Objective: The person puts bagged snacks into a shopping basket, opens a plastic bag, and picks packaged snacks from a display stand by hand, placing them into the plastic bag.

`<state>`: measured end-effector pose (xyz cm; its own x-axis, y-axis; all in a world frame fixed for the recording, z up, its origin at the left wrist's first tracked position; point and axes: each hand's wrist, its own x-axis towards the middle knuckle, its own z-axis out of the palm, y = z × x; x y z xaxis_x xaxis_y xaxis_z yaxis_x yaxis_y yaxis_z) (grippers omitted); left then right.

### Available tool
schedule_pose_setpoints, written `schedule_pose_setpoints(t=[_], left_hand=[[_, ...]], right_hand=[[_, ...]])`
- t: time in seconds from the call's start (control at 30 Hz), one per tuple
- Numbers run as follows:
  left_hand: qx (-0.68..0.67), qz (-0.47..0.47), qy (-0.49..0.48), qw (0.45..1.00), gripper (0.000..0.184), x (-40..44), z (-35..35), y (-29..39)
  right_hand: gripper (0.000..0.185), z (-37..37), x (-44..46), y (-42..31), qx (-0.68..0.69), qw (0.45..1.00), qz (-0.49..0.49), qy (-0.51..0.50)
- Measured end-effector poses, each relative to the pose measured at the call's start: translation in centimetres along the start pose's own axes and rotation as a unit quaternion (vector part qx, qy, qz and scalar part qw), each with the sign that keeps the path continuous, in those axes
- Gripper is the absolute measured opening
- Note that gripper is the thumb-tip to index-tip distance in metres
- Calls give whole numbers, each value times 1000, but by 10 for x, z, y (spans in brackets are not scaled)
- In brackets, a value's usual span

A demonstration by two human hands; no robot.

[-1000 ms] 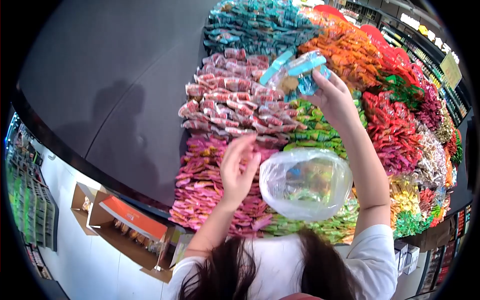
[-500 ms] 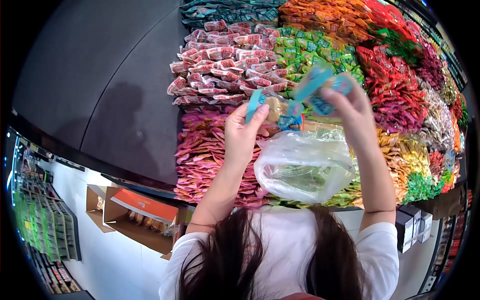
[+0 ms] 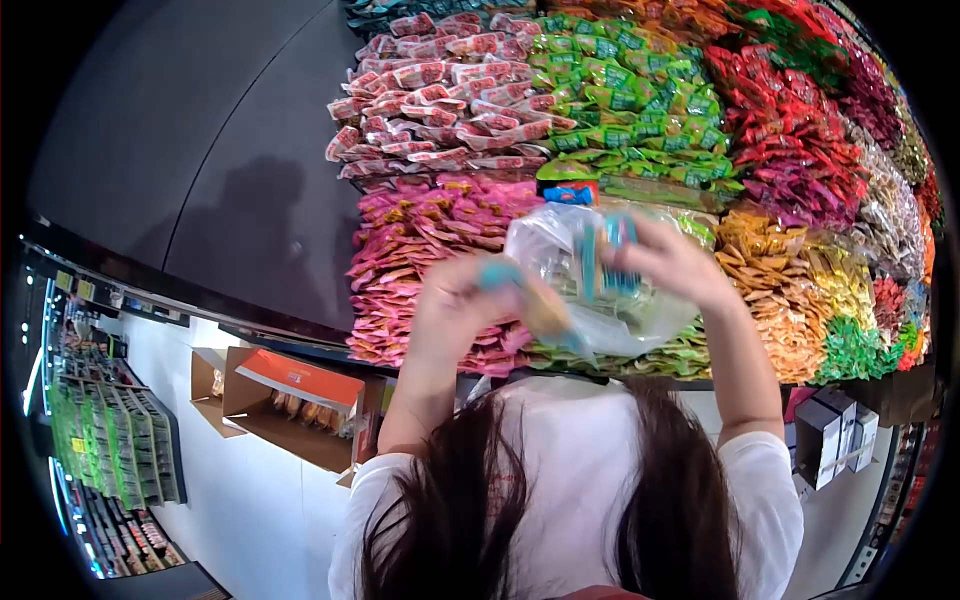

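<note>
My left hand [image 3: 465, 297] pinches a small teal-edged snack packet [image 3: 538, 305] with tan contents, blurred by motion. Closed on more teal packets [image 3: 603, 262], my right hand [image 3: 665, 262] is over the mouth of a clear plastic bag [image 3: 640, 318]. The bag lies open at the front of the display, between my two hands. Beneath my left hand spread rows of pink packets [image 3: 430, 240]. How many packets the right hand holds is too blurred to tell.
Green packets [image 3: 630, 90], red-and-white packets [image 3: 440, 110] and orange packets [image 3: 765, 270] fill the display. A blue-and-red object [image 3: 572, 193] lies behind the bag. On the floor at left stands an open cardboard box [image 3: 290, 410]; white boxes [image 3: 835, 435] stand at right.
Both hands have come down and nearer to me with their packets, from above the display to the plastic bag. The view has shifted slightly.
</note>
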<state>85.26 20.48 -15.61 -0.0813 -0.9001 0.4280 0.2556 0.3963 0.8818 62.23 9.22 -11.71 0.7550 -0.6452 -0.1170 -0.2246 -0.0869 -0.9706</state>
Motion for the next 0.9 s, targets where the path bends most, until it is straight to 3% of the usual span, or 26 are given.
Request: schedule_pose_setpoints(t=[0.03,0.07,0.13,0.2,0.27,0.3,0.37,0.4,0.47,0.5,0.6,0.63,0.67,0.77,0.87,0.9], left_hand=[[56,-90,-92,990,12,7,18,18],[48,-97,-88,990,15,11,34,14],[293,-22,-134,946,14,21,32,-14],[343,-34,-104,933,17,23,26,-40],[389,-44,-66,918,21,27,18,-67],[320,-82,-5,944,24,30,13,-81],[150,-123,87,977,27,47,22,-84],[56,-194,113,973,26,54,25,-80],[67,-225,170,957,23,66,26,-84],[66,-224,206,950,21,69,27,-88],[89,-247,236,936,22,66,22,-103],[73,-245,246,935,21,64,27,-101],[57,-242,256,934,21,61,30,-100],[32,-241,266,933,25,56,33,-98],[-30,-249,258,933,26,52,24,-92],[-55,-253,261,930,25,51,23,-90]], right_hand=[[31,-11,11,5,12,999,-21,29],[30,-20,23,13,24,997,-42,59],[28,-37,39,16,-19,987,-100,127],[26,-37,33,6,114,972,-105,174],[30,-44,17,15,107,975,-166,104],[30,-43,8,14,109,975,-166,102],[39,-42,-9,13,137,970,-158,-124],[39,-44,-8,19,142,970,-157,-122],[47,-47,0,42,71,992,-72,-76],[47,-47,2,63,71,993,-33,88],[52,-69,2,64,23,992,62,110],[65,-71,6,84,-30,990,46,129],[65,-70,10,99,-24,990,52,130],[60,-66,11,109,-104,976,-29,188],[59,-61,7,89,-47,984,5,169],[51,-60,7,85,-84,981,-1,174]])
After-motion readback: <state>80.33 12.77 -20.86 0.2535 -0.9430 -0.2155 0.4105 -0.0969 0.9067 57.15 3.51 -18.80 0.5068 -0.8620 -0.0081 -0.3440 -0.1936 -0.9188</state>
